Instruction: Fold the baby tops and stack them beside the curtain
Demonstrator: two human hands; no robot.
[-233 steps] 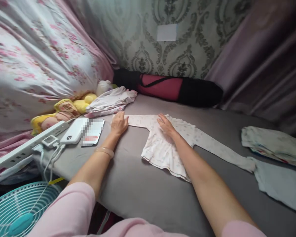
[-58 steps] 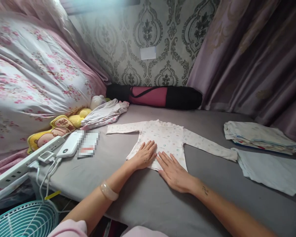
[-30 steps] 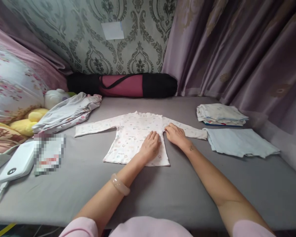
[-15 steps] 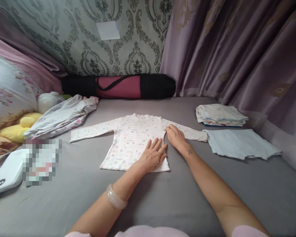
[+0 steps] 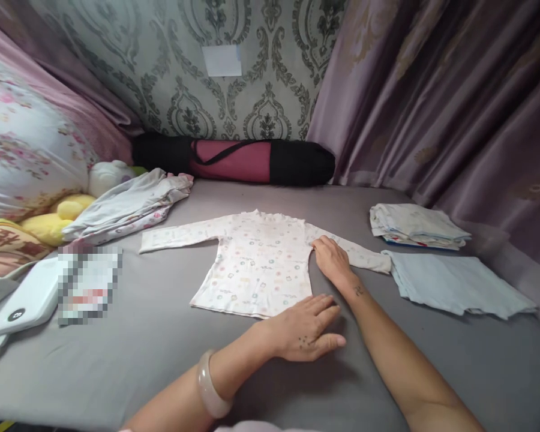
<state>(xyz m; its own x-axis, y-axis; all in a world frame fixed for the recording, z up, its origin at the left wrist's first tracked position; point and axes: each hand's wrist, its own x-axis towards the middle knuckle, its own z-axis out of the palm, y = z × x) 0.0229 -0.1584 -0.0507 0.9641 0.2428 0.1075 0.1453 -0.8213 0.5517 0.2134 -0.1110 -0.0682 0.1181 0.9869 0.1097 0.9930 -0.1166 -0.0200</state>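
Observation:
A small white long-sleeved shirt (image 5: 256, 264) with a fine coloured print lies spread flat on the grey sheet, both sleeves stretched out sideways. My right hand (image 5: 333, 259) is at its right underarm, fingers curled and closed on the cloth where sleeve and side seam meet. My left hand (image 5: 306, 330) is over the shirt's lower right corner, palm down with fingers stretched and thumb apart; it covers that corner and holds nothing. The right cuff reaches a folded pale blue garment (image 5: 459, 282).
A folded pile of clothes (image 5: 418, 225) lies at the right by the curtain (image 5: 387, 108). At the back is a long black and red bag (image 5: 234, 161). On the left are loose clothes (image 5: 126, 204), a yellow plush toy (image 5: 56, 225), a white power bank (image 5: 31, 297) and a pillow (image 5: 31, 126).
My left hand has come off the shirt's front, moving nearer to me and right. My right hand stays at the underarm. The view has shifted slightly.

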